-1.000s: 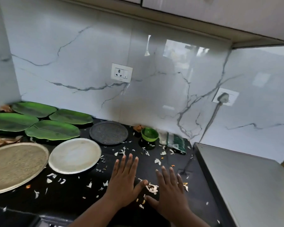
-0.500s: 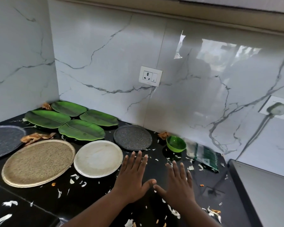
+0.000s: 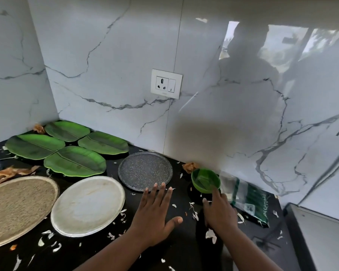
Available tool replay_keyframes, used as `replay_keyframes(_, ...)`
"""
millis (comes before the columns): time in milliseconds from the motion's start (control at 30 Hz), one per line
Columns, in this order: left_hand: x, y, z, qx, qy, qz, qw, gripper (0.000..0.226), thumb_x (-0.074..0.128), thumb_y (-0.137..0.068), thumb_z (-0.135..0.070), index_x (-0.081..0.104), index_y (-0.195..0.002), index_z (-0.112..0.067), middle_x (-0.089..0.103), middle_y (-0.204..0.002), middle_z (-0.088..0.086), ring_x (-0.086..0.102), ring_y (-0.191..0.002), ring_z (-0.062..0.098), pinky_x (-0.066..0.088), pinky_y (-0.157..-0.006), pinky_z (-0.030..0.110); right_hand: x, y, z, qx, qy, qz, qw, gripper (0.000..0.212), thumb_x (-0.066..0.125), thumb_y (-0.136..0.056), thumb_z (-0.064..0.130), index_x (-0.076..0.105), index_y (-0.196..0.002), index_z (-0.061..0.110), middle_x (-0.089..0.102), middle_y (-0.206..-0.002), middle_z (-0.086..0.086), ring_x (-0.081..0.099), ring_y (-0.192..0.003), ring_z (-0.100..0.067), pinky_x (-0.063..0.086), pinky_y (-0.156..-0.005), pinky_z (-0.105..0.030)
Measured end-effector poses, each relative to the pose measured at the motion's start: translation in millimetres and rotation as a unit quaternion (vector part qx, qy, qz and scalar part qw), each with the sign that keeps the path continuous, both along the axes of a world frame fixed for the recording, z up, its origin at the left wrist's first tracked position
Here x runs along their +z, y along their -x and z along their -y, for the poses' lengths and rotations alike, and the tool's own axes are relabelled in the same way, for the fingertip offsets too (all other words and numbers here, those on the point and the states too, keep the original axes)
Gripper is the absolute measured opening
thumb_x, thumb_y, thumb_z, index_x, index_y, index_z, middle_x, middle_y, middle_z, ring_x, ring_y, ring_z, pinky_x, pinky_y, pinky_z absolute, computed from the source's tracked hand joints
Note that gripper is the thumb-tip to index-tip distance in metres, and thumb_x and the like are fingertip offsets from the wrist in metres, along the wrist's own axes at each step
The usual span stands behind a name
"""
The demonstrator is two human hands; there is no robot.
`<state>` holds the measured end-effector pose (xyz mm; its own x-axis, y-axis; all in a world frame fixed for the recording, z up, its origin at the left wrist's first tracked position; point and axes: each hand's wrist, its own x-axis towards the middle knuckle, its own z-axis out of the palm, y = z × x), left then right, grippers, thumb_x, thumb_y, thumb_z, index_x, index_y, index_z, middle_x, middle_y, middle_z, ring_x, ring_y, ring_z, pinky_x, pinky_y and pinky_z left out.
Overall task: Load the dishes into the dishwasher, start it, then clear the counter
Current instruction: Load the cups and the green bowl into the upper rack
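The right hand (image 3: 219, 212) reaches forward with its fingers (image 3: 215, 194) extended and loosely together, gripping nothing; their tips lie just at the near rim of the green bowl (image 3: 205, 182), though I cannot tell if they touch it. The left hand (image 3: 155, 214) lies flat and spread over the black table (image 3: 180, 249), empty too, fingertips right at the near edge of the speckled grey plate (image 3: 145, 171).

The bowl, straight ahead of the right fingers and near the marble wall, is small, glossy and leaf-patterned; it looks like light, stiff plastic or melamine (easy for one hand), best pinched at the rim with a thumb inside. The grey plate looks heavier and sits flush, so a fingernail under its edge, or sliding it toward the table's front, would likely help. Left of the left hand sits a pale round plate (image 3: 88, 205), beyond it a larger tan one (image 3: 18, 206), and farther back four green leaf-shaped plates (image 3: 74, 161), probably smooth and slippery. Right of the right fingers lies a clear packet (image 3: 249, 202). White peel scraps (image 3: 195, 215) litter the table around both hands.
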<state>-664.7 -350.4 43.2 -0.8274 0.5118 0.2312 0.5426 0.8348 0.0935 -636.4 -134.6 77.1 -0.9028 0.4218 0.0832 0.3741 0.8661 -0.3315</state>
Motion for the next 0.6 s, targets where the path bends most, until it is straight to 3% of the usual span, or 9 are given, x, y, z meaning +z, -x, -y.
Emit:
replay_keyframes(167, -6, 2, -13, 0.016, 0.006, 0.016, 1.000, 0.082, 0.023, -0.090, -0.074, 0.043, -0.142, -0.013, 0.047, -0.145, 0.012, 0.041, -0.136, 0.032, 0.013, -0.110, 0.047, -10, 35, -21, 0.010, -0.015, 0.010, 1.000, 0.034, 0.041, -0.097, 0.034, 0.043, -0.130, 0.026, 0.062, -0.109, -0.004, 0.062, -0.095, -0.024, 0.047, -0.070, -0.033)
replay_keyframes(267, 4, -8, -19, 0.038, -0.011, 0.036, 0.999, 0.082, 0.021, -0.091, -0.074, 0.045, -0.142, -0.014, 0.047, -0.145, 0.011, 0.042, -0.136, 0.031, 0.007, -0.111, 0.050, -9, 38, -21, 0.020, -0.022, 0.008, 1.000, 0.028, 0.039, -0.098, 0.029, 0.050, -0.124, 0.024, 0.063, -0.106, -0.005, 0.062, -0.093, -0.025, 0.048, -0.070, -0.033)
replay_keyframes(300, 11, -13, -20, 0.039, -0.023, 0.050, 0.998, 0.085, 0.018, -0.090, -0.076, 0.041, -0.144, -0.015, 0.041, -0.150, 0.010, 0.035, -0.140, 0.029, 0.001, -0.113, 0.049, -7, 36, -20, 0.025, -0.015, -0.008, 1.000, 0.028, 0.038, -0.098, 0.027, 0.050, -0.123, 0.024, 0.062, -0.107, -0.005, 0.062, -0.092, -0.025, 0.049, -0.070, -0.034)
replay_keyframes(400, 31, -27, -18, 0.059, -0.097, 0.088, 0.990, 0.104, -0.007, -0.072, -0.085, 0.010, -0.154, -0.024, 0.002, -0.163, -0.001, -0.010, -0.148, 0.015, -0.031, -0.108, 0.038, 7, 19, -11, 0.030, 0.010, -0.066, 0.997, 0.027, 0.039, -0.099, 0.027, 0.053, -0.122, 0.023, 0.060, -0.112, -0.005, 0.061, -0.093, -0.024, 0.050, -0.071, -0.034)
replay_keyframes(433, 37, -30, -18, 0.071, -0.133, 0.121, 0.981, 0.109, -0.011, -0.066, -0.087, 0.006, -0.154, -0.026, -0.002, -0.162, -0.004, -0.015, -0.146, 0.011, -0.033, -0.106, 0.037, 11, 11, -8, 0.034, 0.021, -0.075, 0.996, 0.027, 0.041, -0.099, 0.030, 0.053, -0.122, 0.023, 0.058, -0.115, -0.005, 0.060, -0.094, -0.024, 0.048, -0.072, -0.033)
replay_keyframes(533, 62, -39, -16, 0.094, -0.288, 0.206, 0.931, 0.106, 0.006, -0.069, -0.091, 0.021, -0.152, -0.026, 0.018, -0.160, -0.005, 0.004, -0.148, 0.011, -0.019, -0.113, 0.038, 25, -27, 10, 0.073, 0.057, -0.103, 0.990, 0.031, 0.051, -0.094, 0.038, 0.050, -0.122, 0.024, 0.051, -0.115, -0.001, 0.055, -0.091, -0.018, 0.048, -0.078, -0.031)
replay_keyframes(600, 80, -45, -16, 0.087, -0.419, 0.256, 0.867, 0.103, 0.015, -0.072, -0.091, 0.036, -0.146, -0.022, 0.041, -0.150, 0.001, 0.031, -0.141, 0.018, 0.008, -0.118, 0.041, 36, -58, 24, 0.100, 0.100, -0.117, 0.983, 0.036, 0.058, -0.090, 0.043, 0.049, -0.122, 0.027, 0.044, -0.111, 0.004, 0.051, -0.093, -0.013, 0.042, -0.078, -0.023)
